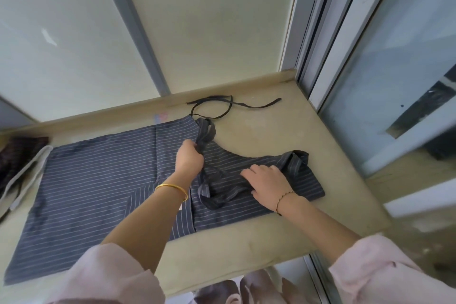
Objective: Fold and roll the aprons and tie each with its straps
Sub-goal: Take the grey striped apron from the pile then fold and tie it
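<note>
A dark grey apron with thin white stripes [93, 180] lies spread flat on a beige ledge [259, 237]. Its bib end points right. My left hand [188, 157] grips the striped neck strap [206, 134] and lifts it off the cloth. My right hand [267, 184] lies flat on the bib, fingers spread, pressing it down beside the bunched strap end [297, 159]. A thin black waist strap [229, 106] lies looped on the ledge behind the apron.
At the far left edge sits another dark garment [17, 155] with a pale strap [27, 180]. Frosted glass panels with a grey frame [138, 32] stand behind the ledge. A sliding window frame [320, 57] bounds the right side.
</note>
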A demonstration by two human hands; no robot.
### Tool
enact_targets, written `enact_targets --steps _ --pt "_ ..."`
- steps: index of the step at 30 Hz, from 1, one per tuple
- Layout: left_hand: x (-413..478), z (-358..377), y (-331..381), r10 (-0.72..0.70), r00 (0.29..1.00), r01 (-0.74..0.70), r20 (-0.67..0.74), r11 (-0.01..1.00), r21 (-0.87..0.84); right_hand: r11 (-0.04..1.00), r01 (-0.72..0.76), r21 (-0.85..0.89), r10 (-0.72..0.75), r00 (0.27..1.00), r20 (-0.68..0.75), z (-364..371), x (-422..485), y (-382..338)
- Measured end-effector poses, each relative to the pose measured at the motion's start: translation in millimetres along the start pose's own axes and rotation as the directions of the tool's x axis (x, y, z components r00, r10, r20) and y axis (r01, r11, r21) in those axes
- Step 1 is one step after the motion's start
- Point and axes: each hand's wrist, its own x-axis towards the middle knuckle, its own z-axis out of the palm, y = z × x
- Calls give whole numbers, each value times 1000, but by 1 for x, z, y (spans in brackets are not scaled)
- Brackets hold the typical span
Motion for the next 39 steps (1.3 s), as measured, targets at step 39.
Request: enact_targets --steps 39 --pt "-41 27 79 408 766 -240 497 899 -367 -10 -238 971 974 217 63 11 -15 79"
